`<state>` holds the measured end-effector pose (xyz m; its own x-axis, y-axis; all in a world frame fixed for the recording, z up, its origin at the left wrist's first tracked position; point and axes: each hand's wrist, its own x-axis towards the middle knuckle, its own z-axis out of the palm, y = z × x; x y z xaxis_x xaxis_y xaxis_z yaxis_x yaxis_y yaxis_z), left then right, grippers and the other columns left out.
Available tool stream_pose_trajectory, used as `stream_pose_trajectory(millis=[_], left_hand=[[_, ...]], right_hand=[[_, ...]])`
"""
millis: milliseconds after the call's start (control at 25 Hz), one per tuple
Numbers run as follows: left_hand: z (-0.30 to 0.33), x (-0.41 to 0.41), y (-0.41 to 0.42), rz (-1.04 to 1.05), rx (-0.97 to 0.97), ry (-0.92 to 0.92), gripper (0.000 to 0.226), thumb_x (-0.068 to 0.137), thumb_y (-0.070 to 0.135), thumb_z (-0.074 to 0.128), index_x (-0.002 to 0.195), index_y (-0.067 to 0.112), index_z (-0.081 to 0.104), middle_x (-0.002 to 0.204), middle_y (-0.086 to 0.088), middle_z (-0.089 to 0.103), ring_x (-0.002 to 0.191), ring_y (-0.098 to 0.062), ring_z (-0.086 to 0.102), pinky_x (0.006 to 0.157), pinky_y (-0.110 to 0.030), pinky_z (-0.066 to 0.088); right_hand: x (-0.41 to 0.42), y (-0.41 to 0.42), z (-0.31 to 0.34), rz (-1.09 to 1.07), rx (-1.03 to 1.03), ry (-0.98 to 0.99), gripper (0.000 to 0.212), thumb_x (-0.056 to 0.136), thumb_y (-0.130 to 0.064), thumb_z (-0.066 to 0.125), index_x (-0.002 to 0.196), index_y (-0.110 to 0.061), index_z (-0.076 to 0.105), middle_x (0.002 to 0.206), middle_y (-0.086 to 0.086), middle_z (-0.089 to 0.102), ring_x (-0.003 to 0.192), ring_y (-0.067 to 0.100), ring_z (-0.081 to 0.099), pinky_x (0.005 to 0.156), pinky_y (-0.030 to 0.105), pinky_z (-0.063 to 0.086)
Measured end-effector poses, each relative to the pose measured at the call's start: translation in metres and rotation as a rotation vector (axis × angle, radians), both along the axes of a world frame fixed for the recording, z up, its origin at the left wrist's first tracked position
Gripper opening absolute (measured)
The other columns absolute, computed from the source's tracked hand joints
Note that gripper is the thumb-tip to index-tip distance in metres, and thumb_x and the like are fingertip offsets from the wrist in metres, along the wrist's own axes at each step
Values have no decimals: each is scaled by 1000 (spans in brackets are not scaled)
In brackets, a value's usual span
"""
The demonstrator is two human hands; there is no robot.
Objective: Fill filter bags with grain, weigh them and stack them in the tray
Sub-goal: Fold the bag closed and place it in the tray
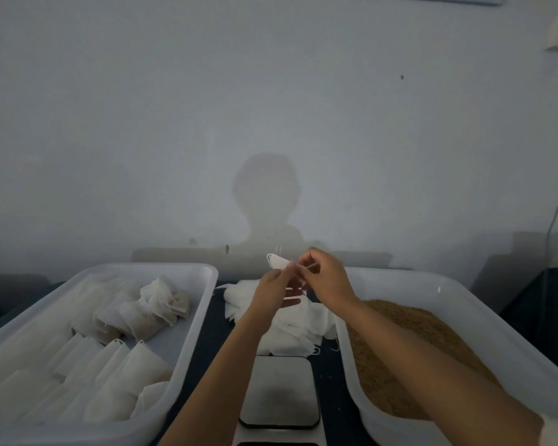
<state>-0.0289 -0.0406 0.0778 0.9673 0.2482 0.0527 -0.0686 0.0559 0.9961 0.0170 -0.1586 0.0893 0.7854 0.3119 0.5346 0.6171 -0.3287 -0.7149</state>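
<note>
Filter bag in hand (279, 263): empty, flat, held up above the bag pile, over the middle of the surface (326, 365); not yet filled.
Left hand (273, 288): fingertips pinching the bag's lower edge.
Right hand (324, 275): fingers pinching the bag's mouth or drawstring, apparently working it open.
Left tray (161, 410): filled bags stacked in rows near side, a looser clump toward the far end; roughly half covered, room left.
Empty bag pile (290, 329): loose heap between the two trays; many still to fill.
Grain tray (458, 297): right side, brown grain (409, 342) in good supply.
Scale (279, 391): platform bare, nothing being weighed.
Stage, judged: mid-task; filling, weighing and stacking of this bag all ahead.
</note>
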Motion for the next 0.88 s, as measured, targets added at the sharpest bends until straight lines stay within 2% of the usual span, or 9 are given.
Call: stream_pose_trajectory(millis=[80, 200, 280, 360, 440, 520, 640, 760, 880], left_hand=[[3, -2, -22, -21, 42, -67, 29, 95, 26, 54, 98, 0, 65, 83, -8, 71, 70, -13, 70, 60, -20, 55], [3, -1, -54, -90, 119, -114, 18, 94, 10, 51, 91, -1, 65, 77, -10, 69, 58, -11, 68, 57, -20, 55], [-1, 0, -77, -178, 152, -163, 17, 95, 11, 52, 85, 7, 65, 73, -6, 68, 60, -14, 67, 57, -21, 54], [-6, 0, -96, -261, 195, -194, 18, 95, 17, 55, 83, 8, 64, 70, -3, 68, 62, -15, 67, 58, -21, 53], [-15, 1, -114, -301, 238, -211, 26, 93, 22, 58, 81, 0, 61, 68, -3, 67, 61, -12, 66, 58, -20, 53], [-23, 3, -132, -340, 284, -198, 28, 92, 25, 60, 82, -2, 61, 69, -4, 67, 59, -8, 64, 59, -19, 52], [-36, 4, -153, -429, 351, -171, 23, 97, 21, 53, 82, 5, 61, 67, -4, 64, 56, -10, 60, 57, -20, 50], [-47, 8, -161, -450, 445, -116, 27, 101, 13, 35, 88, 6, 57, 66, -4, 58, 56, -14, 56, 58, -25, 48], [-55, 12, -160, -432, 566, -76, 26, 98, 10, 32, 85, 9, 54, 64, -1, 56, 55, -14, 54, 57, -24, 46]], right_hand=[[-9, -25, -5, 29, -29, -2, 8, 89, -15, 64, 82, -13, 60, 77, -4, 65, 70, 5, 63, 58, 16, 52], [-18, -67, -12, 36, 6, 64, 10, 86, -10, 66, 84, -12, 56, 82, -2, 63, 76, 5, 60, 67, 19, 53], [-22, -101, -17, 93, 60, 129, 11, 87, -11, 66, 87, -11, 55, 88, 7, 63, 85, 15, 63, 75, 26, 54], [-26, -133, -24, 207, 120, 209, 15, 89, -22, 65, 92, -10, 55, 93, 13, 64, 90, 24, 64, 79, 32, 56], [-26, -159, -33, 334, 193, 337, 35, 87, -35, 65, 94, -3, 53, 91, 14, 63, 87, 26, 63, 78, 30, 54], [-22, -175, -40, 372, 252, 435, 44, 87, -44, 61, 85, -1, 51, 82, 17, 57, 79, 29, 58, 75, 35, 49], [-16, -186, -50, 282, 227, 465, 44, 87, -47, 61, 74, -5, 55, 68, 15, 56, 65, 28, 55, 66, 36, 48], [-14, -191, -57, 138, 60, 458, 45, 82, -46, 62, 73, -3, 53, 63, 9, 58, 60, 21, 55, 58, 25, 44], [-16, -189, -58, 118, 4, 539, 34, 84, -40, 59, 71, -9, 51, 56, -4, 59, 51, 7, 56, 50, 15, 41]])
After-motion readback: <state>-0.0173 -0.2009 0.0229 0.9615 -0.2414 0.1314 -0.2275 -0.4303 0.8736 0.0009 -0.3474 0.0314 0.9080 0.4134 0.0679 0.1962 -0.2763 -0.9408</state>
